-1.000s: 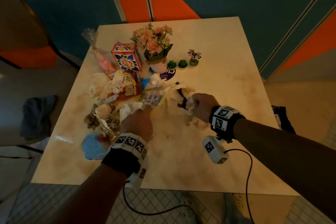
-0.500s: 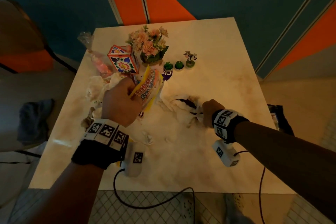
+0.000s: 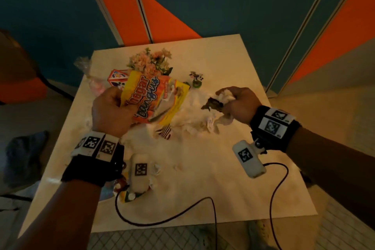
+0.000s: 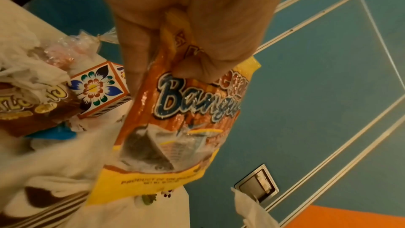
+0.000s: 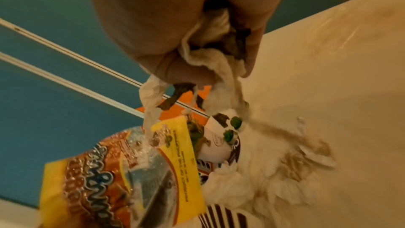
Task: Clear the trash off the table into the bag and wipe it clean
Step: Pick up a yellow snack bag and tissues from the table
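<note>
My left hand (image 3: pixel 113 107) grips a yellow-and-orange snack bag (image 3: pixel 156 101) by its top and holds it up over the table (image 3: pixel 223 178). In the left wrist view the fingers (image 4: pixel 192 29) pinch the bag (image 4: pixel 186 110) at its seam. My right hand (image 3: pixel 231 101) clutches a crumpled white tissue (image 3: pixel 226 94) with a dark stain, lifted above the table's middle. The right wrist view shows that tissue (image 5: pixel 210 58) bunched in the fist (image 5: pixel 175 15), strands hanging toward the snack bag (image 5: pixel 109 171). More crumpled tissues (image 3: pixel 194 119) and a striped wrapper (image 3: pixel 165 134) lie below.
At the back stand a pot of pink flowers (image 3: pixel 151 63), a patterned box (image 3: pixel 116 77), a clear plastic bag (image 3: pixel 89 75) and a small green figurine (image 3: pixel 195 80). A brown snack bag (image 4: pixel 26 107) lies left. Scraps (image 3: pixel 129 195) sit near the front. A dark cloth (image 3: pixel 24 154) lies on the floor.
My left hand pulled the snack bag out of the pile and raised it. My right hand closed on the stained tissue and lifted it off the table.
</note>
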Demonstrator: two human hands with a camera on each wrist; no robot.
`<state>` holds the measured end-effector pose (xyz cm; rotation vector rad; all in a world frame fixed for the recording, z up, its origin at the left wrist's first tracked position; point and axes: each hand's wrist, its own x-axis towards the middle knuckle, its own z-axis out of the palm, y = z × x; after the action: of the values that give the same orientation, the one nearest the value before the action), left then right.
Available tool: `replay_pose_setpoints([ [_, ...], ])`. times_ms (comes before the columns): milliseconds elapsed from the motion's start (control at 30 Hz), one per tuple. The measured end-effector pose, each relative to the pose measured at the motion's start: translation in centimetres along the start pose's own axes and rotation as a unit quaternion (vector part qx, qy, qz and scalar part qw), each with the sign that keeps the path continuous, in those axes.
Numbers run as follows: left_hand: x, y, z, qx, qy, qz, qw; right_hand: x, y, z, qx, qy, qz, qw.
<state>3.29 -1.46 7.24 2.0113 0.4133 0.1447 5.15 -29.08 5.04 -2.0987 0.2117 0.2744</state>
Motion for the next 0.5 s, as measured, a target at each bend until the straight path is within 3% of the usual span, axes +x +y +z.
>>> replay_pose_setpoints([
  [67, -0.2, 0.7, 0.5, -0.008, 0.016, -0.010, 1.000, -0.1, 0.1, -0.7, 0.038, 0.019, 0.009, 0.999],
  [167, -0.3, 1.5, 1.0, 0.024, 0.048, 0.026, 0.998, 0.0, 0.8, -1.7, 0.049, 0.040, 0.006, 0.998],
  [300, -0.1, 2.6, 1.4, -0.014, 0.071, 0.056, 0.996, -0.7, 2.0, -3.1, 0.066, 0.041, -0.001, 0.997],
  [500, -0.5, 5.6, 3.4, -0.037, 0.076, 0.104, 0.991, -1.8, 4.2, -6.4, 0.053, 0.068, 0.022, 0.996],
])
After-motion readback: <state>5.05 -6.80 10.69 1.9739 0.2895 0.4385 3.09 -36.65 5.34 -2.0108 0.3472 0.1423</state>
